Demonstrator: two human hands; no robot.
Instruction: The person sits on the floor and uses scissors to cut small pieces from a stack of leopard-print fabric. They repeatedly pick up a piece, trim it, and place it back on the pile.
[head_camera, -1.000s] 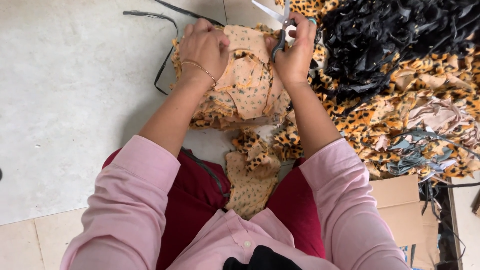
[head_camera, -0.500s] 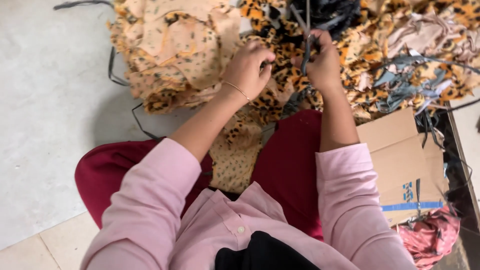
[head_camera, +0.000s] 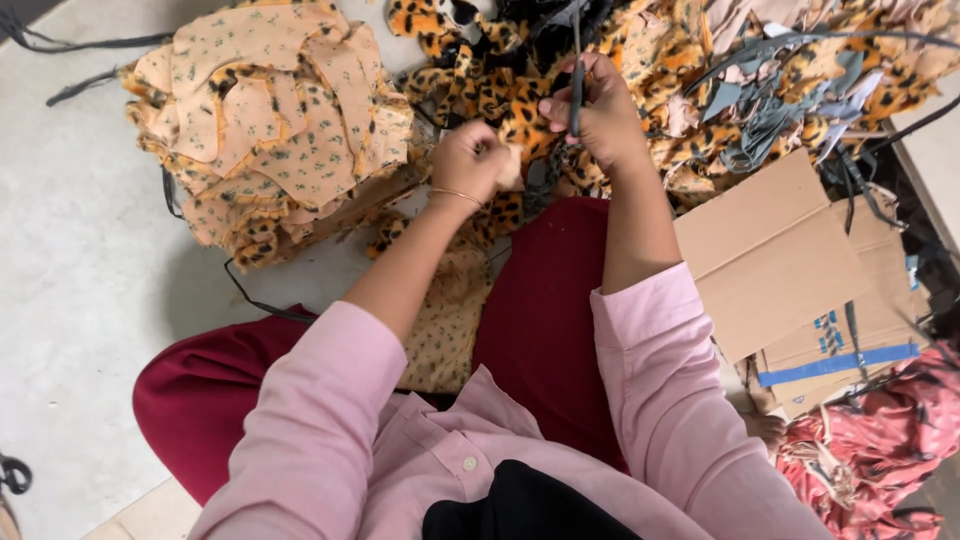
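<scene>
A small peach-coloured fabric scrap (head_camera: 508, 168) is pinched in the closed left hand (head_camera: 470, 165), held above the lap of a seated person in a pink shirt (head_camera: 420, 440) and dark red trousers (head_camera: 545, 320). Just to its right, a dark strip (head_camera: 576, 75), thin and upright, is clamped in the fist of the right hand (head_camera: 598, 115); whether it is a tool or a cord cannot be told. The two hands are held near each other but are not touching. Directly beyond them, a heap of leopard-print offcuts (head_camera: 480, 75) is spread across the far side of the scene, mixed further right with grey and pink trimmings (head_camera: 775, 110). To the far left, a stack of cut peach floral pieces (head_camera: 270, 130) with leopard-print edges is laid on the pale floor (head_camera: 80, 300), with black cords (head_camera: 60, 45) trailing beside it. Another floral piece (head_camera: 450, 320) is draped over the lap. On the right, flattened cardboard (head_camera: 770, 250) marked with blue tape is seen, and a bundle of red patterned cloth (head_camera: 880, 440) lies at the near right corner.
</scene>
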